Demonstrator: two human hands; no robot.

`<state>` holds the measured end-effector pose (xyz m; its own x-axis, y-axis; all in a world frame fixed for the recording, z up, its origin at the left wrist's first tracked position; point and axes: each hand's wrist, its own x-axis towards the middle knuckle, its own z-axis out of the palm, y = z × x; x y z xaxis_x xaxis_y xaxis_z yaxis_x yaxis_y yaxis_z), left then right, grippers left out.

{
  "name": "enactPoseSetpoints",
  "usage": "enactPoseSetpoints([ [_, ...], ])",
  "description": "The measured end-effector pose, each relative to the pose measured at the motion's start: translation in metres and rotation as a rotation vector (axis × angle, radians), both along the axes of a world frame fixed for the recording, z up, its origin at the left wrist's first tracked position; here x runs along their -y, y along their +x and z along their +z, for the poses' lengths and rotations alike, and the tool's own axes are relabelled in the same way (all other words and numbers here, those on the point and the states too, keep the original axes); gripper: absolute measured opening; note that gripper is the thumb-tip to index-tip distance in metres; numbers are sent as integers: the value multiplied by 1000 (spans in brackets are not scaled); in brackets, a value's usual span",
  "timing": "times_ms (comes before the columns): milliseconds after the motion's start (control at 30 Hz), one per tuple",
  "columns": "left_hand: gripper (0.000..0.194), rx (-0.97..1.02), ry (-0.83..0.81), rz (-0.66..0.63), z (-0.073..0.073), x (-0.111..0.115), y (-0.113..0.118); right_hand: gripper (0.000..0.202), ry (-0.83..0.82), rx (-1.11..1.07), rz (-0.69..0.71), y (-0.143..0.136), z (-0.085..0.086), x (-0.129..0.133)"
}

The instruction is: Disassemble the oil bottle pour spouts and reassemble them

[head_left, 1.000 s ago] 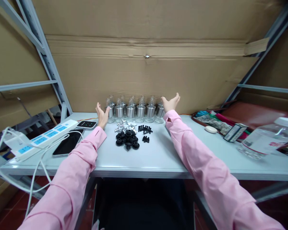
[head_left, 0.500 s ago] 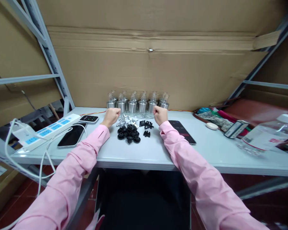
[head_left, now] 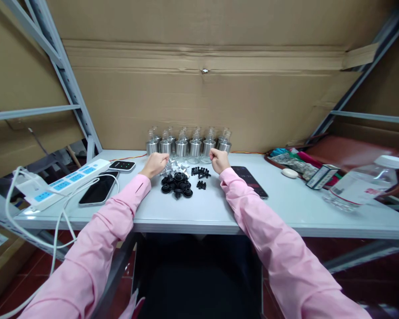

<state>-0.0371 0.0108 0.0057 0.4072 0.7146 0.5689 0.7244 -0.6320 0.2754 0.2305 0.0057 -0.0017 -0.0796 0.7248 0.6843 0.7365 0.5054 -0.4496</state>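
Note:
My left hand (head_left: 155,164) is closed in a fist on the table, left of a pile of small silver parts (head_left: 175,167). My right hand (head_left: 219,160) is also a fist, in front of the right end of the bottle rows. Nothing shows in either hand. Glass bottles with silver bands (head_left: 195,146) stand upright in rows at the back. Black round caps (head_left: 177,184) lie heaped between my forearms. Small black pieces (head_left: 201,172) lie in groups to their right.
On the left are a power strip (head_left: 71,179) with white cables, a phone (head_left: 99,188) and a small device (head_left: 122,165). A dark phone (head_left: 251,179) lies beside my right sleeve. Farther right are a white oval object (head_left: 289,173), a small box (head_left: 322,177) and a plastic bottle (head_left: 364,184).
The view has shifted slightly, so the table items sit a little farther left. Both fists stay closed in nearly the same places.

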Motion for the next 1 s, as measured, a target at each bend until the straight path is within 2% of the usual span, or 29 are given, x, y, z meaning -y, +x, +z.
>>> enactPoseSetpoints([
  [133, 24, -23, 31, 43, -2, 3, 4, 20, -37, 161, 5, -9, -3, 5],
  [267, 36, 37, 79, 126, -3, 3, 7, 17, -1, 413, 137, -23, -7, 3],
  [367, 38, 47, 103, 132, -3, 1, 7, 17, -16, 506, 161, -30, -11, -3],
  [600, 38, 64, 108, 108, -2, 3, 7, 16, -92, 432, 236, -30, -19, -16],
  [733, 38, 57, 105, 112, -2, 4, 7, 15, -130, 426, 232, -33, -21, -16],
  [1000, 39, 61, 113, 107, 1, 8, 9, 8, -98, 376, 217, -28, -14, -10],
])
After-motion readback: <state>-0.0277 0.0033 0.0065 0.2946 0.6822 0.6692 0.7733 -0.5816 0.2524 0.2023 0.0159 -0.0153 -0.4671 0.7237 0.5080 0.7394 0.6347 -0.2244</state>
